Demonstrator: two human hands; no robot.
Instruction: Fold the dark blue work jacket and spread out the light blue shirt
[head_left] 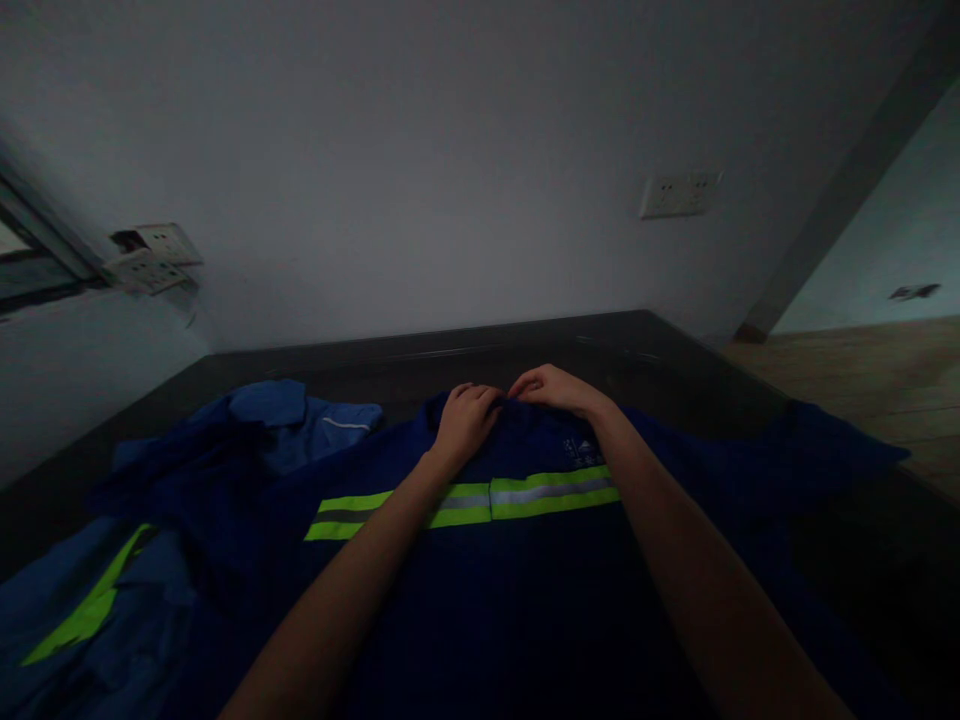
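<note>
A dark blue work jacket [540, 570] lies spread out with its front up and its collar toward the wall. Across its chest runs a yellow-green and silver reflective band [555, 494], and a small white print sits above the band on the right. My left hand [466, 418] is closed on the left side of the collar, its fingers bent over the edge. Close beside it, my right hand [553, 388] pinches the collar near its middle. My hands hide much of the collar, and the lower jacket fades into shadow.
A lighter blue garment [142, 600] with a yellow-green strip lies crumpled at the left, partly under the jacket. The dark table [600, 345] stands against a pale wall. Sockets [681, 195] are on the wall, and a wooden floor [885, 375] shows at right.
</note>
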